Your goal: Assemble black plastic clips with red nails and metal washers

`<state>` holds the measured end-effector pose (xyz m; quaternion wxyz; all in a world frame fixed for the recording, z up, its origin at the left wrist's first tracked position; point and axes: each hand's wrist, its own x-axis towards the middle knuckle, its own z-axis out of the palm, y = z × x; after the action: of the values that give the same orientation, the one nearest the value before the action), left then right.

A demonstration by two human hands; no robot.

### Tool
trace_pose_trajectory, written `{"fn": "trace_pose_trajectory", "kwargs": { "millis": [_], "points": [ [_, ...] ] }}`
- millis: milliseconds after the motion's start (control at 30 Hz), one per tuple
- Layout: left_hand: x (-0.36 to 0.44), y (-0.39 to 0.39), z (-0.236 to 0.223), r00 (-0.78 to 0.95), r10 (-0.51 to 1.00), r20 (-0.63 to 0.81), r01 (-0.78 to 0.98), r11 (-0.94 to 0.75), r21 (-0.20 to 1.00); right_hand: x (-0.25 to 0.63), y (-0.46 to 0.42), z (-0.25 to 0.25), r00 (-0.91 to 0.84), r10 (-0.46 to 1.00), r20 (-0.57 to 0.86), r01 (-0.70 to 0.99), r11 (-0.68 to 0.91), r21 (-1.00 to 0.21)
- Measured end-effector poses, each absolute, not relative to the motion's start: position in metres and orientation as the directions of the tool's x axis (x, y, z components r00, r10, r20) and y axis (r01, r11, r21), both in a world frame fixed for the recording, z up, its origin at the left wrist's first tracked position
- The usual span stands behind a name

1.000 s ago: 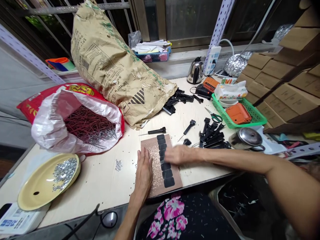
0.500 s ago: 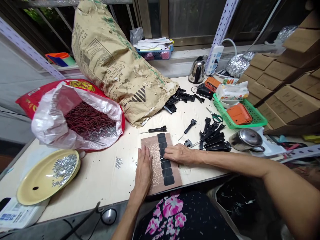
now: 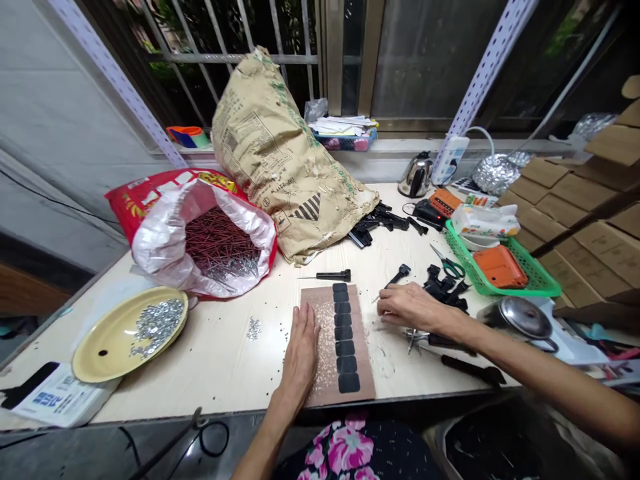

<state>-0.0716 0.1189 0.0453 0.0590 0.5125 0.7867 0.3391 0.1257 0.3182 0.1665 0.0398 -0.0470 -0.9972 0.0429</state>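
Right hand (image 3: 409, 308) just left the board (image 3: 366, 347), so its black pads (image 3: 345, 332) are all uncovered. Fingers curled near a black tool (image 3: 399, 275); can't tell from here if they're holding anything. Left hand (image 3: 301, 348)'s flat along the board's left edge, gripping nothing. Sack (image 3: 280, 157) print's unreadable to me.

The one head-worn camera looks forward and down from above the person's lap (image 3: 345, 450), near the left hand (image 3: 302, 347) and right hand (image 3: 411, 307), across the desk (image 3: 225, 363) to the window (image 3: 425, 60) beyond.
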Motion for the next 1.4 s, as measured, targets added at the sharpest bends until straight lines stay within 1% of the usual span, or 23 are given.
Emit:
{"fn": "trace_pose_trajectory", "kwargs": {
  "millis": [33,100,200,267,367,433,500,567,633,700,800,867,933,1033,1100,1167,1200,1233,1267,1300,1333,1367,1400],
  "points": [
    [-0.07,0.12,0.043,-0.476,0.839,0.265,0.764,0.245,0.597,0.123,0.324,0.173,-0.992,0.107,0.07,0.103,0.993,-0.055],
    [-0.067,0.119,0.044,-0.482,0.827,0.287,0.772,0.247,0.586,0.106,0.332,0.179,-0.979,0.157,0.133,0.156,0.988,-0.018],
    [-0.065,0.11,0.06,-0.455,0.823,0.34,0.815,0.231,0.532,0.053,0.335,0.166,-0.941,0.249,0.228,0.236,0.968,-0.084],
    [-0.073,0.096,0.077,-0.475,0.783,0.402,0.833,0.254,0.491,0.013,0.333,0.148,-0.941,0.275,0.196,0.254,0.959,-0.126],
    [-0.097,0.066,0.099,-0.61,0.644,0.462,0.787,0.426,0.446,-0.033,0.331,0.121,-0.962,0.262,0.079,0.25,0.959,-0.136],
    [-0.117,0.047,0.105,-0.683,0.583,0.44,0.73,0.538,0.421,-0.048,0.331,0.109,-0.966,0.254,0.044,0.246,0.96,-0.137],
    [-0.136,0.035,0.104,-0.721,0.57,0.394,0.693,0.588,0.417,-0.054,0.332,0.102,-0.966,0.254,0.049,0.245,0.96,-0.137],
    [-0.151,0.033,0.101,-0.732,0.587,0.346,0.68,0.603,0.417,-0.054,0.333,0.1,-0.965,0.255,0.056,0.246,0.96,-0.131],
    [-0.164,0.039,0.097,-0.727,0.624,0.286,0.684,0.618,0.388,-0.05,0.333,0.1,-0.963,0.254,0.086,0.241,0.961,-0.138],
    [-0.175,0.048,0.096,-0.7,0.682,0.211,0.708,0.625,0.329,-0.043,0.334,0.102,-0.954,0.248,0.171,0.216,0.959,-0.186],
    [-0.185,0.056,0.096,-0.63,0.765,0.134,0.767,0.587,0.26,-0.032,0.333,0.109,-0.905,0.241,0.35,0.138,0.946,-0.294],
    [-0.188,0.056,0.095,-0.591,0.795,0.135,0.798,0.553,0.24,-0.025,0.331,0.114,-0.861,0.246,0.445,0.086,0.933,-0.35],
    [-0.188,0.054,0.093,-0.566,0.807,0.169,0.82,0.53,0.213,-0.02,0.326,0.118,-0.823,0.255,0.507,0.04,0.917,-0.397],
    [-0.188,0.052,0.089,-0.527,0.82,0.221,0.849,0.502,0.162,-0.015,0.312,0.124,-0.813,0.265,0.519,0.004,0.893,-0.45],
    [-0.188,0.052,0.088,-0.516,0.825,0.229,0.856,0.49,0.164,-0.013,0.301,0.127,-0.815,0.282,0.506,0.008,0.879,-0.477],
    [-0.188,0.054,0.09,-0.532,0.814,0.234,0.844,0.488,0.225,-0.012,0.288,0.131,-0.813,0.305,0.497,0.012,0.861,-0.509],
    [-0.187,0.055,0.092,-0.554,0.796,0.244,0.825,0.486,0.287,-0.011,0.282,0.134,-0.81,0.317,0.494,0.008,0.848,-0.53],
    [-0.186,0.056,0.095,-0.587,0.769,0.254,0.792,0.479,0.378,-0.011,0.275,0.137,-0.807,0.33,0.49,0.003,0.832,-0.555],
    [-0.184,0.057,0.099,-0.637,0.728,0.252,0.73,0.466,0.5,-0.011,0.269,0.14,-0.806,0.339,0.486,-0.006,0.815,-0.579],
    [-0.181,0.059,0.103,-0.703,0.675,0.223,0.625,0.437,0.647,-0.011,0.262,0.143,-0.806,0.344,0.481,-0.017,0.799,-0.601],
    [-0.177,0.061,0.108,-0.769,0.618,0.161,0.473,0.381,0.794,-0.011,0.255,0.147,-0.809,0.345,0.476,-0.028,0.786,-0.618],
    [-0.172,0.063,0.113,-0.818,0.571,0.068,0.282,0.296,0.913,-0.011,0.248,0.15,-0.815,0.339,0.471,-0.038,0.778,-0.627],
    [-0.166,0.066,0.118,-0.837,0.545,-0.042,0.074,0.189,0.979,-0.011,0.241,0.153,-0.823,0.329,0.464,-0.044,0.777,-0.628]
  ]
}}
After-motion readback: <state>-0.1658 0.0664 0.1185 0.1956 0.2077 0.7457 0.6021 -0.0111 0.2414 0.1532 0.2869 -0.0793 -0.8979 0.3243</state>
